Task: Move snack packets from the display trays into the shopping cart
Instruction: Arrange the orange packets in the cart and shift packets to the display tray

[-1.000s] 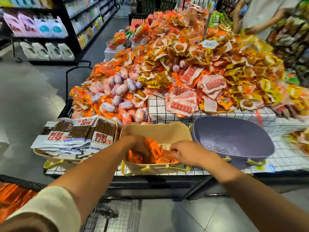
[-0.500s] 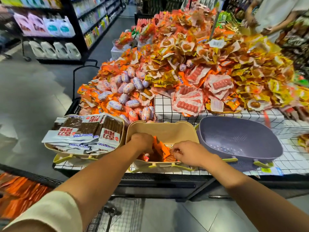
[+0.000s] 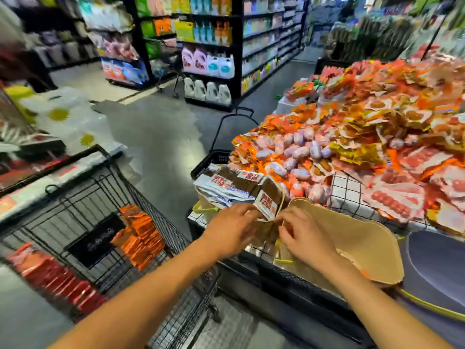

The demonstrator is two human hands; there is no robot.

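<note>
1. The left hand (image 3: 232,231) and right hand (image 3: 308,239) meet fingertip to fingertip, narrowed, at the lower edge of one brown-and-white packet (image 3: 269,197). The left appears to pinch its bottom corner. The right's fingers are curled at the same edge, but blur hides whether they grip it.
2. That packet stands tilted up just beyond the fingertips, probably raised by its edge so it peels away from the others.
3. Just beyond the left hand, a pile of matching packets (image 3: 226,183) lies flat on a display tray (image 3: 205,201), stacked loosely so each can be taken from the top.
4. Beneath and beyond the right hand sits a beige tray (image 3: 357,238); no packets show in its visible part. Further to that hand's right is a purple colander (image 3: 437,268).
5. Well to the left of the left hand, the shopping cart (image 3: 83,195) is parked close alongside the display, likely so the carry is short. It holds orange packets (image 3: 141,238) and, nearer the person, red packets (image 3: 55,275).
6. Far beyond both hands rises the big snack heap (image 3: 364,137).
7. Judged from this, the next step is a leftward carry to the cart.
</note>
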